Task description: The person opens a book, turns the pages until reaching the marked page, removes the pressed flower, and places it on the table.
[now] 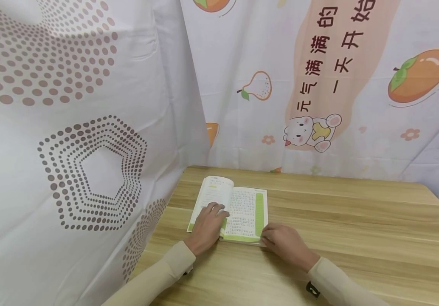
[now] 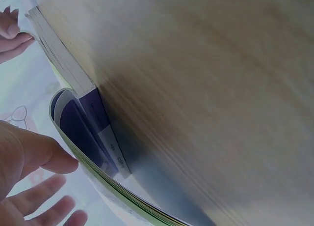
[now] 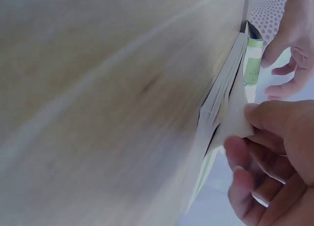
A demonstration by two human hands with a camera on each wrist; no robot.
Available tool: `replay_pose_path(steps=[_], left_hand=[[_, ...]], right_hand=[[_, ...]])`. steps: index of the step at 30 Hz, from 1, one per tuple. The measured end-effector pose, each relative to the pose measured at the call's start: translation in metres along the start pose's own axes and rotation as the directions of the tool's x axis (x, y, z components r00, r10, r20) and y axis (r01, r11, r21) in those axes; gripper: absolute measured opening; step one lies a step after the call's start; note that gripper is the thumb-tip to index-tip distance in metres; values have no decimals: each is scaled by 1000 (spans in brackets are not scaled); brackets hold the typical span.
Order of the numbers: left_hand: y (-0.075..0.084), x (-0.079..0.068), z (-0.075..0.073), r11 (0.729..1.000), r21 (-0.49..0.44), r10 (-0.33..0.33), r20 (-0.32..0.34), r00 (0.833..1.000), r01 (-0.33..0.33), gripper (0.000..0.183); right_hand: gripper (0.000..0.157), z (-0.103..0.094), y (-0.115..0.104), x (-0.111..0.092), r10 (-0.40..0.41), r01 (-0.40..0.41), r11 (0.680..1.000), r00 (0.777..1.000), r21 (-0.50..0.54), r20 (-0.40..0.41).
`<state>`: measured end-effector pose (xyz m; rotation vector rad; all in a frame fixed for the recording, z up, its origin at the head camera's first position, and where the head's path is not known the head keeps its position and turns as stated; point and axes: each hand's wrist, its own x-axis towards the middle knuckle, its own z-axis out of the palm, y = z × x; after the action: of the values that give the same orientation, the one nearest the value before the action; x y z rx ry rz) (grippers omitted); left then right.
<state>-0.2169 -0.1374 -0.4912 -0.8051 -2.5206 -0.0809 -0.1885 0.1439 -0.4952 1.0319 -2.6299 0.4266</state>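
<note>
An open book [image 1: 242, 208] with printed text and green page borders lies on the table. My left hand [image 1: 207, 225] rests on its left page beside the spine, fingers loosely spread. In the left wrist view the thumb of that hand touches the curved left-hand pages [image 2: 105, 182], and a dark blue cover [image 2: 95, 108] shows beneath them. At the lower right corner is my right hand [image 1: 283, 244]. Its thumb and fingers pinch a page [image 3: 238, 118], whose corner bends up from the thick stack of pages [image 3: 221, 93] in the right wrist view.
The wood-grain table [image 1: 349, 221] extends to the right of the book. A white curtain [image 1: 173, 106] with dot patterns hangs close on the left. Behind the table hangs a printed cloth [image 1: 257, 38] with fruit, a cartoon bear and large characters.
</note>
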Motion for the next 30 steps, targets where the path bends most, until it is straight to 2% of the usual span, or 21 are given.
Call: replay_pose_path(steps=[6, 14, 23, 25, 30], left_hand=[[1, -1, 1, 999, -31, 12, 12, 1000, -11, 36], [2, -1, 0, 999, -35, 20, 33, 999, -18, 37], [4, -2, 2, 996, -75, 49, 56, 997, -45, 13], [5, -2, 2, 996, -77, 46, 71, 996, -40, 19], [9, -2, 4, 998, -40, 48, 123, 991, -44, 52]], right_hand=[[6, -1, 0, 2, -37, 32, 998, 997, -62, -74], [16, 2, 2, 1, -90, 79, 988, 993, -134, -82], [8, 1, 0, 3, -80, 71, 995, 989, -75, -126], [10, -1, -1, 3, -74, 68, 996, 988, -50, -134], [15, -5, -2, 5, -36, 34, 999, 990, -14, -135]])
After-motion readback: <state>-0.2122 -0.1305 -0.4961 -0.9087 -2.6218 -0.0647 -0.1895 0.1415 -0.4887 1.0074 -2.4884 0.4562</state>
